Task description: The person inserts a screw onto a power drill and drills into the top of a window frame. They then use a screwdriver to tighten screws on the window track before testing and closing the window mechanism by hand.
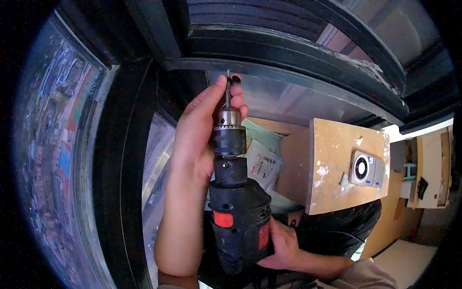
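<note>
So, the thin metal drill bit [228, 99] is pinched in the left hand's [193, 132] grip, thumb against fingertips, just ahead of the silver toothed chuck [229, 119]. The chunky black-and-red power drill [238, 200] points lengthwise toward the dark metal crossbar [279, 73]; the right hand [285, 243] grasps its rear, fingers partly hidden.

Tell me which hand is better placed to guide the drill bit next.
Probably the left hand: its fingers are at the drill bit, while the right hand holds the drill farther back.
</note>
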{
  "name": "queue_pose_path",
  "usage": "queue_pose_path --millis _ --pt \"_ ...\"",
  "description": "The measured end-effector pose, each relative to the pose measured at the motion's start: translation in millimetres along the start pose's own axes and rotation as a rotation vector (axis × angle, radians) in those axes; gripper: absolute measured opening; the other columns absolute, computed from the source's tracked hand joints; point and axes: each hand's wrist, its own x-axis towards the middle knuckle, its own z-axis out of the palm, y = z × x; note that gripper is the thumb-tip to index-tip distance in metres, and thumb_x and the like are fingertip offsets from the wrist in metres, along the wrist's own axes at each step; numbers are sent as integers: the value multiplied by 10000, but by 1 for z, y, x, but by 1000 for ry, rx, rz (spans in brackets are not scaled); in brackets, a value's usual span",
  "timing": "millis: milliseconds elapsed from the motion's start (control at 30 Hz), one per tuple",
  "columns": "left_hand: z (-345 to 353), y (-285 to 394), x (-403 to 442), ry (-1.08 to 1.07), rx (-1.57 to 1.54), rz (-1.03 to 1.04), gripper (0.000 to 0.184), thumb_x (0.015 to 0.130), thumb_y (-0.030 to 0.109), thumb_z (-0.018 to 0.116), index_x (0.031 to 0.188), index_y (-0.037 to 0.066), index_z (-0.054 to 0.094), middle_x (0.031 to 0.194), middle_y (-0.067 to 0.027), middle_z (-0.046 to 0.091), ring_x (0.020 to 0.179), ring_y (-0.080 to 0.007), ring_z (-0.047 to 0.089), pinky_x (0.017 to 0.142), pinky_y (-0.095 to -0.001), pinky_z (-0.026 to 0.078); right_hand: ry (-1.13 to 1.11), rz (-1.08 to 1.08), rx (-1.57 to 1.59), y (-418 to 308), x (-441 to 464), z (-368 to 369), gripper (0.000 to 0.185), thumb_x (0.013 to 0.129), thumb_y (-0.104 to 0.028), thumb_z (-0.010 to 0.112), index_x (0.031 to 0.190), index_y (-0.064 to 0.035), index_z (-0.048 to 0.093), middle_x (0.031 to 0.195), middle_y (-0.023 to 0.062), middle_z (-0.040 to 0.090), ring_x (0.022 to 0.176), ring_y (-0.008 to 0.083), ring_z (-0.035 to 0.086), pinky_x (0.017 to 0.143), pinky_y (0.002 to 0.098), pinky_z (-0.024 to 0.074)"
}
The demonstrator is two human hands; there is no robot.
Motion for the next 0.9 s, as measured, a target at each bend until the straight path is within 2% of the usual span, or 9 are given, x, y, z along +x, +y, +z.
queue_pose_path --millis 100,233,300,400,567,633,700,833,900 --pt "-4 -1 2 -22 39 17 259 992 247 628 1106 18 671 919 -69 695 758 -139 663 727 -293 595 -22 40 25 -4 -8 -1 1171 521 -331 927 1426 131 345 1171 275 612 1056 411 645 931 472 519" --pt "-6 -4 2 -108 -83 -16 279 1008 254 598 1151 21 650 945 -72 694 793 -146 670 741 -294 594 -29 63 102 -8 -13 -1 1146 514 -348 927 1403 124 379 1183 272 613 1075 406 642 938 470 517" --pt "-9 -7 0 -137 -129 -34 290 1014 255 584 1179 22 638 955 -74 694 810 -151 675 746 -295 594 -98 108 23 -8 -10 0 1121 518 -347 926 1388 119 396 1198 278 606 1106 414 627 953 467 511" --pt "-16 -13 -9 -169 -170 -66 351 1039 280 517 1261 18 591 1002 -94 693 872 -174 683 794 -320 589 -5 46 33 -3 -9 8 1137 513 -349 928 1397 112 383 1217 276 596 1126 427 613 964 468 503" --pt "-14 -7 -30 -251 -23 -83 505 1049 403 427 1365 20 518 1113 -149 682 975 -225 677 892 -387 556 -16 101 117 -11 -10 20 1156 518 -341 930 1418 100 355 1256 272 581 1155 446 593 977 486 493" --pt "-11 -9 -37 -251 5 -89 551 1040 442 421 1385 19 497 1129 -167 677 990 -246 676 897 -397 554 19 82 155 -16 -6 25 1156 520 -338 930 1421 96 350 1271 269 575 1162 447 589 978 490 492" --pt "-17 -15 -49 -248 33 -98 597 1032 481 416 1405 19 476 1145 -185 672 1004 -267 674 901 -407 551 -25 177 251 -20 -2 28 1141 534 -322 924 1424 95 345 1268 273 573 1156 447 593 982 490 493" --pt "-42 -36 -94 -242 -114 -175 833 975 662 335 1437 -28 412 1182 -247 642 1063 -333 656 931 -418 536 8 142 242 -13 -3 37 1133 546 -308 916 1430 100 336 1244 274 582 1136 436 606 980 481 499" --pt "-37 -48 -114 -188 -92 -146 903 951 716 304 1429 -45 397 1125 -234 645 1014 -329 660 890 -425 555 12 105 189 -11 -5 38 1141 564 -298 908 1444 104 305 1222 278 594 1109 426 625 954 475 516"
